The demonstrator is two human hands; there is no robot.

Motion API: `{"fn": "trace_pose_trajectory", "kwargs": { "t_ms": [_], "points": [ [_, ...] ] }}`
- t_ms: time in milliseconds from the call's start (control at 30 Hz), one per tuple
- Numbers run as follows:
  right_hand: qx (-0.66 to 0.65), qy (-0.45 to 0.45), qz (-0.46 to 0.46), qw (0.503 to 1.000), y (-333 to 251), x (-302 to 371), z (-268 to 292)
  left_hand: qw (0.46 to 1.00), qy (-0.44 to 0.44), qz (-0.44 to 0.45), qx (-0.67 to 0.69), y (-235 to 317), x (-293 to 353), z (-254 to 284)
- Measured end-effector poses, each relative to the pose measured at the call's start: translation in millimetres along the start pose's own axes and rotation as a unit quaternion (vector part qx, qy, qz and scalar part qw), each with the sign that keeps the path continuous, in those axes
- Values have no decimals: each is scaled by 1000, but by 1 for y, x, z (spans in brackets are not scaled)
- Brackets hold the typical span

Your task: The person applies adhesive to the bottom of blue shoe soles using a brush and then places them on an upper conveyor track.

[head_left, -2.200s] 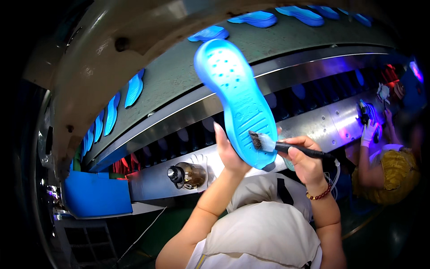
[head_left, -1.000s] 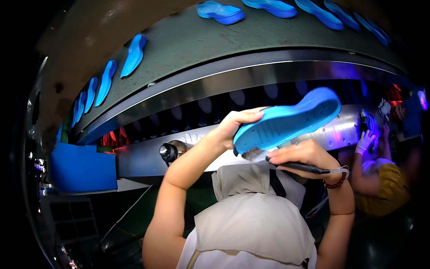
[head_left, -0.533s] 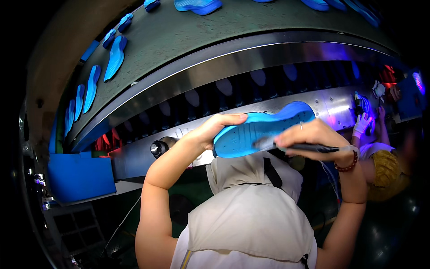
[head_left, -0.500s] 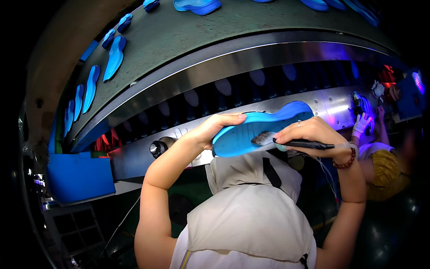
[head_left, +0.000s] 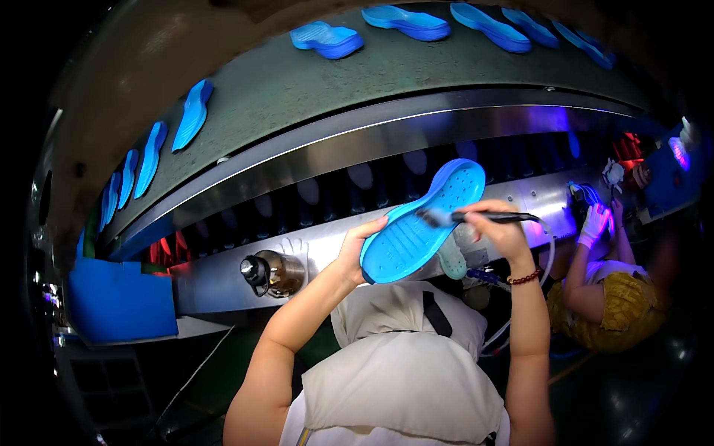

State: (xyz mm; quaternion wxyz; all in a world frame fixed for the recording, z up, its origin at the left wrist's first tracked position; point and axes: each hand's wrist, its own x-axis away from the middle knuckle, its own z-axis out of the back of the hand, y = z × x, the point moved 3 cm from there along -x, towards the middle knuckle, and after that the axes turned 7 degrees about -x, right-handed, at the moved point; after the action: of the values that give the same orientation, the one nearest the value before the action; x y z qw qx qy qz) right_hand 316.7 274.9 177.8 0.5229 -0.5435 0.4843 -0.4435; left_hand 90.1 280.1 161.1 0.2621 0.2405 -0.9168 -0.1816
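A bright blue shoe sole point(head_left: 398, 249) is tilted in front of me, with ridges at its near end and small dimples toward its far end. My left hand point(head_left: 358, 247) is closed on the near left edge of it. My right hand point(head_left: 500, 232) grips a brush point(head_left: 509, 217) with a black handle, from whose back end a clear tube runs down. The blurred dark bristles lie over the middle of the sole; whether they press on it I cannot tell. Just below that hand, a pale green sole-shaped piece point(head_left: 451, 259) shows on the bench.
A steel bench point(head_left: 216, 281) carries a capped bottle point(head_left: 281, 272) left of my arm. Beyond it is a dark slotted rack point(head_left: 320, 193). More blue soles point(head_left: 405, 22) lie on the green conveyor belt point(head_left: 297, 97). At right, a co-worker's gloved hand point(head_left: 593, 223) works under violet light.
The sole has turned, its far end higher, and its dimpled inside faces me more. My right hand has drawn back and turned more upright. The view has shifted, showing more belt and the bottle.
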Motion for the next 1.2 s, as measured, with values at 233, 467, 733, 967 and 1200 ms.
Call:
{"fn": "trace_pose_trajectory", "kwargs": {
  "t_ms": [233,467,733,967,1200],
  "points": [
    [57,113,4,992,15,17,-16,999,10,-31,-6,-9,-9,28],
    [-205,-14,107,973,-19,29,-1,956,-54,-282,-63,102,69,-23],
    [-236,31,32,971,17,25,-14,801,0,-554,228,229,45,40],
    [-163,85,14,983,26,22,1,847,187,-491,-78,224,-31,-17],
    [-220,65,19,973,29,18,-9,514,417,-468,-586,279,-80,-27]
  ]
}}
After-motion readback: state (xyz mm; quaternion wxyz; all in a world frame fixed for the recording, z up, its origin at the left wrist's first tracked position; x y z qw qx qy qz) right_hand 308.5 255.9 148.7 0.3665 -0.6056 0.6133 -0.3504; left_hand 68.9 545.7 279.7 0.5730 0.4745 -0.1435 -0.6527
